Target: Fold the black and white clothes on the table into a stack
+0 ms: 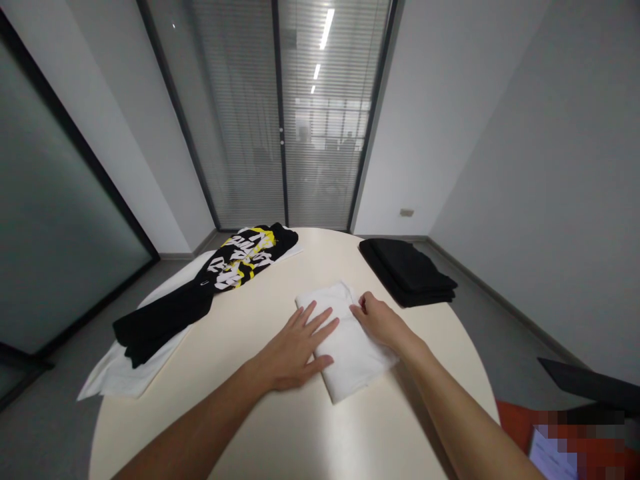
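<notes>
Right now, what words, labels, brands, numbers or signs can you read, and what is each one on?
No text can be quoted.
Patterned black garment: white letter-like shapes, too jumbled and blurred to read.
Pale panel at lower right: blurred and partly pixelated, unreadable.
White folded cloth and black folded stack: no lettering visible.

Counted: one left hand [296, 351], one right hand [384, 321]; one folded white cloth [353, 353]; one black fabric stack [407, 268]; one garment pile [170, 317], pieces not countable; one table [275, 287]; one wall plate [407, 213].
</notes>
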`<state>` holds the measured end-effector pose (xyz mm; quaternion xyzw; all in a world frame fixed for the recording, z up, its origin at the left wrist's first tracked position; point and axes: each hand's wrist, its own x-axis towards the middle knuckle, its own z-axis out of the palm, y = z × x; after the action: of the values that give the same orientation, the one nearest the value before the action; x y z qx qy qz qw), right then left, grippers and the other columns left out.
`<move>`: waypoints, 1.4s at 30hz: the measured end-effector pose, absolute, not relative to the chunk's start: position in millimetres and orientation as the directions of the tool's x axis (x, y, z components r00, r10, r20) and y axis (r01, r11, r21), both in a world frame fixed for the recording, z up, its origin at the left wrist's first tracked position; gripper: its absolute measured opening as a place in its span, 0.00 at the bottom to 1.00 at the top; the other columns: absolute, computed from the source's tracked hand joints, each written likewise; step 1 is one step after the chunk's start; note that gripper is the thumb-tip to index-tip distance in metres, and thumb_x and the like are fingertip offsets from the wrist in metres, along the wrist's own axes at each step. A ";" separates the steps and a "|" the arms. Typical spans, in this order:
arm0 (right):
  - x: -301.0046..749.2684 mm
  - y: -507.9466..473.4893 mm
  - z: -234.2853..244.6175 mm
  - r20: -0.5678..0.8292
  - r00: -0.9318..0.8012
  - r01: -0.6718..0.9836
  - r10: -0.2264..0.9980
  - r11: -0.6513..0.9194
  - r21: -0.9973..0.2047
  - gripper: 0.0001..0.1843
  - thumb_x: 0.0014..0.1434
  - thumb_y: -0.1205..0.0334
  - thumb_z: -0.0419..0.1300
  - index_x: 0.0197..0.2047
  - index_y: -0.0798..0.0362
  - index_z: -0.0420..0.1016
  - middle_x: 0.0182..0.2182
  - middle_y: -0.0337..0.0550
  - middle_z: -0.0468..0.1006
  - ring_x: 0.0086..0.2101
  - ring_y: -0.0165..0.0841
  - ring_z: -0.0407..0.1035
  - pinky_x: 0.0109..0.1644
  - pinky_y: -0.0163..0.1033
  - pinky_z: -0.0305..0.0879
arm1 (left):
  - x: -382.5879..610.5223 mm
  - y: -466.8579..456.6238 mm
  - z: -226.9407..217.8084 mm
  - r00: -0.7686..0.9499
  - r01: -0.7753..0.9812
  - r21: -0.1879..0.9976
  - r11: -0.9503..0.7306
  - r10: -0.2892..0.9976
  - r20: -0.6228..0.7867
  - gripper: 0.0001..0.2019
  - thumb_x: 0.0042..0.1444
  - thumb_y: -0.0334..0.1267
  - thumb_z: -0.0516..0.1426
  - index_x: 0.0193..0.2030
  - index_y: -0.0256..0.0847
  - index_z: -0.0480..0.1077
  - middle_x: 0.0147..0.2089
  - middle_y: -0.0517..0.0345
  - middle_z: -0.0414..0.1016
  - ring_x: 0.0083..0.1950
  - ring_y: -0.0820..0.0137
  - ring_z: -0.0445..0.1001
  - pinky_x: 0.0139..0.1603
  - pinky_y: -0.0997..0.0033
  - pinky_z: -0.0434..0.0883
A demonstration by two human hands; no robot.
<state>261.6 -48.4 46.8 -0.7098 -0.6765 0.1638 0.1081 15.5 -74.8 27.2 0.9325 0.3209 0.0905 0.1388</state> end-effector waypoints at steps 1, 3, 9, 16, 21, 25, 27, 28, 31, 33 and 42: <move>261.1 -48.7 47.0 -0.071 0.024 0.924 0.997 -0.049 -0.379 0.12 0.70 0.54 0.52 0.47 0.53 0.67 0.40 0.53 0.81 0.40 0.40 0.75 0.39 0.37 0.59 | 14.6 -71.9 23.6 0.742 0.606 0.315 -0.730 0.662 0.107 0.33 0.70 0.55 0.45 0.77 0.49 0.42 0.79 0.54 0.37 0.79 0.52 0.31 0.75 0.41 0.42; 259.7 -49.6 47.8 -0.057 0.034 0.925 0.998 -0.053 -0.377 0.11 0.70 0.55 0.53 0.48 0.53 0.66 0.40 0.53 0.81 0.39 0.39 0.75 0.39 0.36 0.59 | 13.3 -66.9 16.1 0.682 0.659 0.314 -0.684 0.719 0.134 0.34 0.69 0.55 0.47 0.77 0.46 0.43 0.79 0.50 0.38 0.79 0.52 0.33 0.75 0.41 0.43; 250.3 -55.6 55.2 -0.102 0.038 0.953 0.994 -0.067 -0.295 0.15 0.71 0.60 0.48 0.58 0.56 0.61 0.43 0.58 0.81 0.42 0.43 0.76 0.40 0.39 0.60 | 12.6 -61.8 5.9 0.632 0.693 0.337 -0.637 0.762 0.141 0.39 0.63 0.57 0.54 0.76 0.48 0.47 0.79 0.49 0.40 0.79 0.49 0.33 0.74 0.38 0.45; 244.7 -58.2 52.7 -0.093 0.067 0.992 0.993 -0.076 -0.104 0.16 0.71 0.62 0.46 0.57 0.57 0.65 0.46 0.63 0.80 0.45 0.49 0.77 0.44 0.44 0.65 | 10.8 -59.8 7.8 0.616 0.711 0.338 -0.616 0.778 0.123 0.41 0.62 0.61 0.55 0.76 0.50 0.46 0.80 0.47 0.34 0.78 0.44 0.32 0.73 0.34 0.44; 247.9 -54.8 47.4 -0.065 0.042 0.988 0.997 -0.051 -0.143 0.15 0.71 0.62 0.46 0.57 0.56 0.64 0.47 0.60 0.80 0.46 0.48 0.77 0.43 0.43 0.64 | 21.8 -74.3 15.5 0.686 0.647 0.330 -0.687 0.714 0.143 0.46 0.56 0.61 0.60 0.76 0.52 0.47 0.80 0.48 0.35 0.78 0.40 0.29 0.72 0.31 0.43; 253.1 -50.9 50.1 -0.020 0.046 0.981 0.999 -0.049 -0.186 0.15 0.71 0.61 0.46 0.56 0.54 0.65 0.47 0.59 0.80 0.46 0.47 0.76 0.42 0.41 0.63 | 30.3 -80.9 14.4 0.683 0.656 0.344 -0.672 0.722 0.109 0.43 0.58 0.61 0.58 0.76 0.54 0.46 0.80 0.49 0.30 0.77 0.39 0.27 0.71 0.30 0.46; 258.8 -47.2 54.1 0.007 0.068 0.979 0.998 -0.066 -0.193 0.15 0.71 0.61 0.46 0.56 0.54 0.65 0.47 0.58 0.80 0.45 0.47 0.76 0.41 0.41 0.62 | 32.0 -79.8 11.0 0.646 0.682 0.345 -0.645 0.752 0.130 0.40 0.63 0.59 0.54 0.77 0.51 0.44 0.80 0.49 0.31 0.78 0.42 0.28 0.72 0.33 0.47; 262.9 -44.5 56.6 0.015 0.088 0.976 0.996 -0.083 -0.199 0.15 0.71 0.61 0.47 0.56 0.54 0.66 0.46 0.58 0.81 0.45 0.47 0.77 0.41 0.41 0.62 | 32.3 -78.6 9.0 0.623 0.695 0.346 -0.630 0.768 0.146 0.38 0.66 0.58 0.51 0.77 0.48 0.44 0.80 0.48 0.33 0.78 0.44 0.30 0.73 0.35 0.48; 279.2 -33.4 65.7 0.033 0.149 0.962 0.988 -0.137 -0.234 0.15 0.71 0.61 0.49 0.57 0.53 0.67 0.46 0.57 0.81 0.45 0.45 0.77 0.41 0.39 0.62 | 31.6 -73.2 3.8 0.566 0.732 0.339 -0.591 0.805 0.181 0.33 0.69 0.54 0.48 0.75 0.41 0.49 0.78 0.45 0.46 0.78 0.49 0.42 0.73 0.41 0.52; 291.1 -24.2 73.1 0.056 0.165 0.956 0.985 -0.146 -0.256 0.15 0.70 0.60 0.50 0.57 0.52 0.68 0.47 0.56 0.81 0.47 0.44 0.76 0.43 0.39 0.62 | 30.3 -69.1 1.7 0.555 0.740 0.320 -0.591 0.806 0.204 0.29 0.69 0.51 0.49 0.72 0.41 0.58 0.75 0.47 0.56 0.76 0.50 0.49 0.73 0.44 0.55; 329.8 19.9 121.7 0.270 0.112 0.959 0.956 -0.033 -0.281 0.17 0.69 0.59 0.53 0.58 0.52 0.71 0.50 0.54 0.81 0.49 0.43 0.74 0.46 0.38 0.63 | 25.7 -58.7 -1.2 0.549 0.739 0.264 -0.620 0.781 0.297 0.21 0.64 0.42 0.55 0.63 0.42 0.69 0.70 0.48 0.65 0.71 0.53 0.61 0.71 0.47 0.60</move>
<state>329.8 19.9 121.7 -0.7186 -0.6664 -0.0035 0.1989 25.7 -58.7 -1.2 0.8784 0.4327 0.1957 0.0540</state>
